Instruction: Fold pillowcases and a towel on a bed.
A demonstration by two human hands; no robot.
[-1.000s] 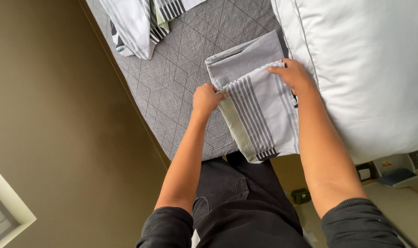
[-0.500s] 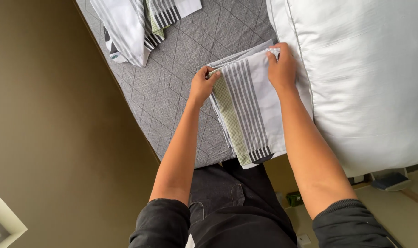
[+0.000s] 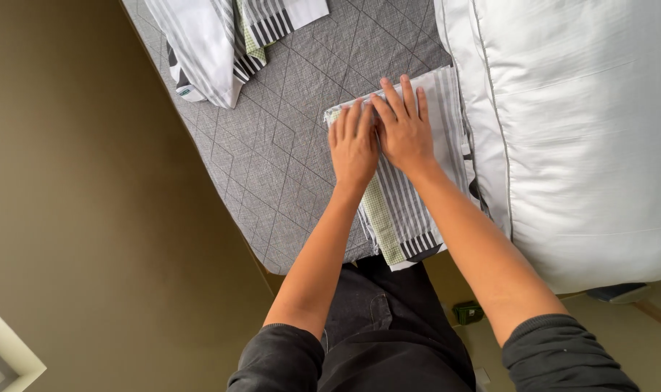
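Both the left hand (image 3: 354,145) and the right hand (image 3: 404,129) are lying flat, fingers spread, side by side on the folded grey-and-white striped cloth (image 3: 410,210), which is resting on the grey quilted bedspread (image 3: 287,152) beside the white pillow (image 3: 577,131).

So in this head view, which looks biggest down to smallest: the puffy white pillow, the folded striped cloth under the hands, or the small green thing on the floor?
1. Puffy white pillow
2. Folded striped cloth
3. Small green object on the floor, which lies farther from the camera, so it may look smaller than it is.
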